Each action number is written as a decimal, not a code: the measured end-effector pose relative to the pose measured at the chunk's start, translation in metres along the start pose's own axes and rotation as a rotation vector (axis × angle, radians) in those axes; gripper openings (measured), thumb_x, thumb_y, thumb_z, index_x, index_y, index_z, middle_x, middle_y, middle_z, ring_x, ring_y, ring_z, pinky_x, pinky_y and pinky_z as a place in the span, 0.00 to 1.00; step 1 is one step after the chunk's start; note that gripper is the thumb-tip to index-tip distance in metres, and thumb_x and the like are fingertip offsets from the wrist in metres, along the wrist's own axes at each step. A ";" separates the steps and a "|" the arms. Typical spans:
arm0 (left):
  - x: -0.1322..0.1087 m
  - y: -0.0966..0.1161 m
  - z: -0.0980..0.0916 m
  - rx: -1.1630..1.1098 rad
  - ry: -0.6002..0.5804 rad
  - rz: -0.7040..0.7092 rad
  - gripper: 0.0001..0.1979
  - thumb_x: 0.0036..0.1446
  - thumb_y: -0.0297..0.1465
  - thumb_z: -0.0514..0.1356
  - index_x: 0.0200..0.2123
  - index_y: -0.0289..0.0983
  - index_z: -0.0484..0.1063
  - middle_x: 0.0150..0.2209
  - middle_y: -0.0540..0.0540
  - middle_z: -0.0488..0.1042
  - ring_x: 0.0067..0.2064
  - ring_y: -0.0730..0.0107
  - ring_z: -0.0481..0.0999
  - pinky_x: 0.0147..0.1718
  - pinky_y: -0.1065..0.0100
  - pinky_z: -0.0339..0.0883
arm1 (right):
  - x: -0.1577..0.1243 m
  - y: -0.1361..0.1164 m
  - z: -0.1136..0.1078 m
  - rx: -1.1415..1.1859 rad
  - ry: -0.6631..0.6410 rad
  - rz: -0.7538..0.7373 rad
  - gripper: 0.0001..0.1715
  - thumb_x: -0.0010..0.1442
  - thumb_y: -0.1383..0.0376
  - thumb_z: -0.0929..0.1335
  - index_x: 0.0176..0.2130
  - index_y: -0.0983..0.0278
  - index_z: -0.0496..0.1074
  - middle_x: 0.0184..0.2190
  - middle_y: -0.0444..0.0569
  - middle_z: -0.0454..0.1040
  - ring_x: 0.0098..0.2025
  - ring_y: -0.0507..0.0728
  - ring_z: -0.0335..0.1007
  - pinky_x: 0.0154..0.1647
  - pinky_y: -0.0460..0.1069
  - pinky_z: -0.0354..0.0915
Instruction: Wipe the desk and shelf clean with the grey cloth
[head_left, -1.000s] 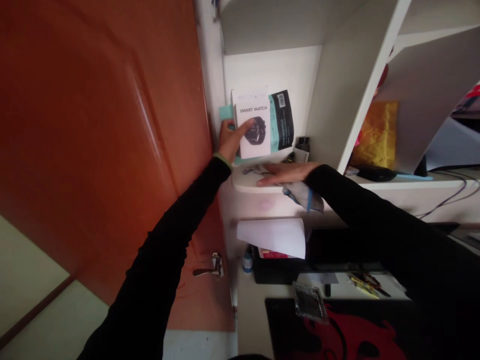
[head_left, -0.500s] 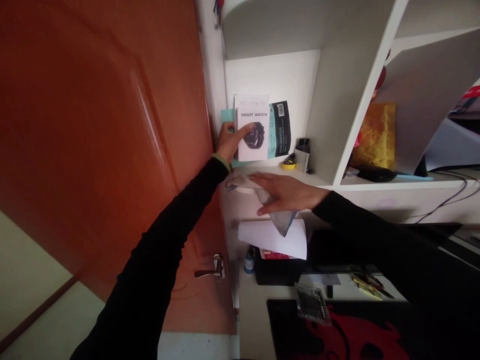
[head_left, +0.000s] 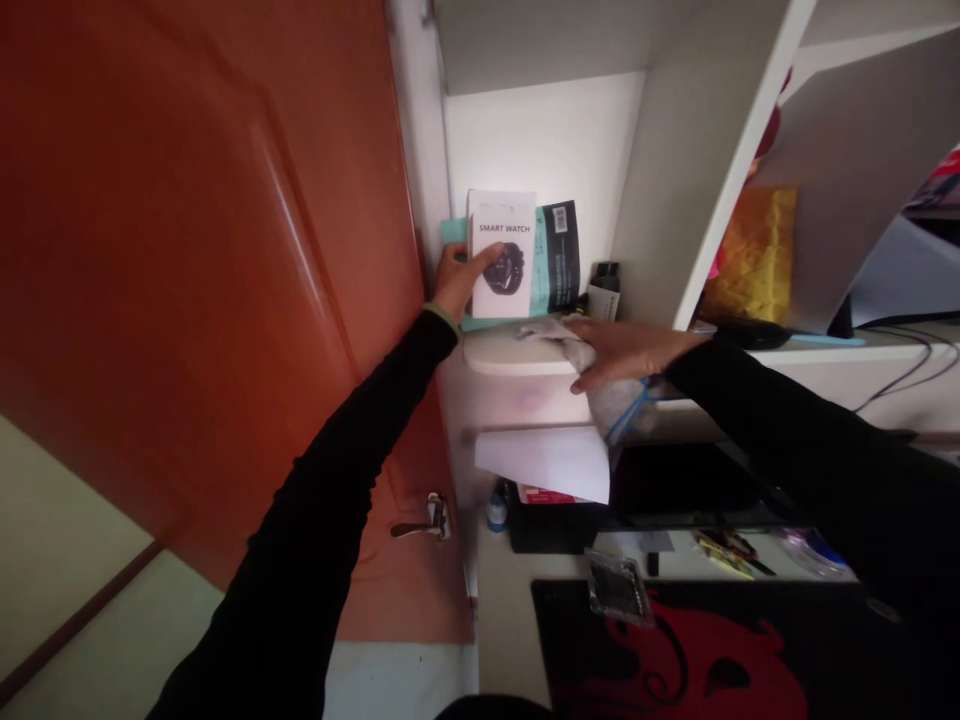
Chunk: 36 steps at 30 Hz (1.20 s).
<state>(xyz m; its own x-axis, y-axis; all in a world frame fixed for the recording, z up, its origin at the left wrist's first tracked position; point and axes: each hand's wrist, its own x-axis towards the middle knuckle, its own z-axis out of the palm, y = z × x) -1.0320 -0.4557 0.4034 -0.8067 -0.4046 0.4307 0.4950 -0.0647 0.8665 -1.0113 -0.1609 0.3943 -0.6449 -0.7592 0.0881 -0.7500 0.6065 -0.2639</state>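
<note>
Left hand (head_left: 457, 282) closed on the side of a white cardboard smart-watch box (head_left: 504, 282), held upright just beside a black-and-teal printed pouch (head_left: 559, 258). Right hand (head_left: 630, 350) open, palm down on crumpled grey cloth (head_left: 615, 405), which overlies a rounded white plastic lid (head_left: 495, 355).

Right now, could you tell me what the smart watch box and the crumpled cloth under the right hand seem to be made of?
The smart watch box looks like white coated paperboard, with crisp folded edges and a smooth printed face. The crumpled cloth under the right hand seems to be a thin, soft, matte grey fabric, judging by its loose folds, though the fibre cannot be told from here.
</note>
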 end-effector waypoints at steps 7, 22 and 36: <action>-0.011 0.018 -0.011 -0.031 -0.015 0.006 0.31 0.45 0.42 0.86 0.40 0.43 0.68 0.42 0.42 0.82 0.54 0.44 0.84 0.59 0.39 0.77 | -0.023 -0.018 -0.011 -0.199 -0.080 0.068 0.58 0.52 0.47 0.78 0.72 0.71 0.68 0.68 0.73 0.74 0.67 0.83 0.73 0.68 0.69 0.70; -0.018 0.014 -0.007 -0.011 0.036 -0.018 0.35 0.42 0.42 0.87 0.41 0.44 0.67 0.42 0.43 0.82 0.57 0.44 0.83 0.57 0.41 0.79 | -0.028 -0.019 0.008 -0.279 0.055 0.046 0.54 0.53 0.52 0.77 0.72 0.67 0.68 0.70 0.67 0.72 0.69 0.79 0.72 0.69 0.67 0.70; -0.006 -0.012 0.018 -0.012 0.006 -0.113 0.32 0.49 0.43 0.84 0.50 0.43 0.73 0.47 0.44 0.84 0.54 0.51 0.86 0.56 0.51 0.83 | -0.010 -0.024 -0.007 -0.384 -0.079 0.097 0.46 0.54 0.58 0.78 0.68 0.67 0.71 0.63 0.64 0.77 0.62 0.73 0.76 0.60 0.59 0.73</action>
<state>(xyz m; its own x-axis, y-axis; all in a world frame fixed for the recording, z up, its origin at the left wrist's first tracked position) -1.0387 -0.4359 0.3946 -0.8555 -0.3999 0.3288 0.4050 -0.1213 0.9062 -0.9882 -0.1658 0.4066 -0.7135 -0.7007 0.0024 -0.6961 0.7092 0.1120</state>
